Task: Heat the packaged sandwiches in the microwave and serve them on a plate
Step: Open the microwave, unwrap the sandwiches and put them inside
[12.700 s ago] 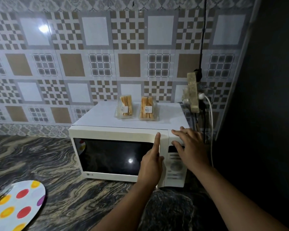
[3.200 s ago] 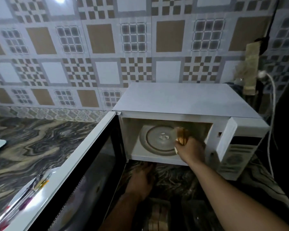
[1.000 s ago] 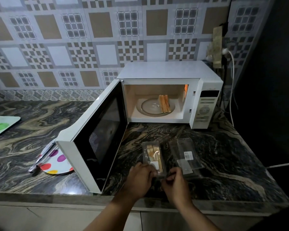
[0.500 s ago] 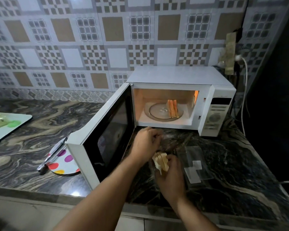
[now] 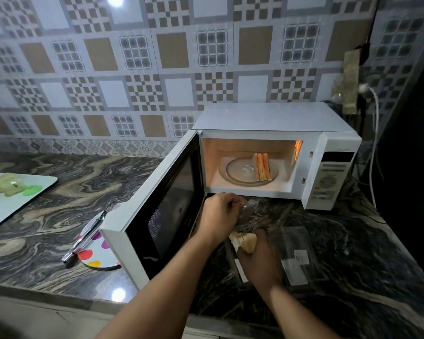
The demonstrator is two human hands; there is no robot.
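The white microwave point(image 5: 274, 118) stands on the counter with its door point(image 5: 157, 204) swung wide open to the left and its inside lit. One unwrapped sandwich point(image 5: 262, 167) lies on the glass turntable point(image 5: 238, 171). In front of the microwave my right hand point(image 5: 260, 258) grips a second sandwich point(image 5: 245, 241). My left hand point(image 5: 219, 214) holds its clear plastic wrapper point(image 5: 247, 209) just above. An empty clear wrapper point(image 5: 298, 255) with a white label lies on the counter to the right.
A polka-dot plate point(image 5: 96, 250) with metal tongs point(image 5: 83, 238) across it lies partly under the open door's corner. A pale tray point(image 5: 17, 194) with food sits at far left. A plug strip and cables point(image 5: 373, 123) hang right of the microwave.
The view has moved closer and slightly lower. My left hand has drawn the clear wrapper a little further from the sandwich in my right hand.
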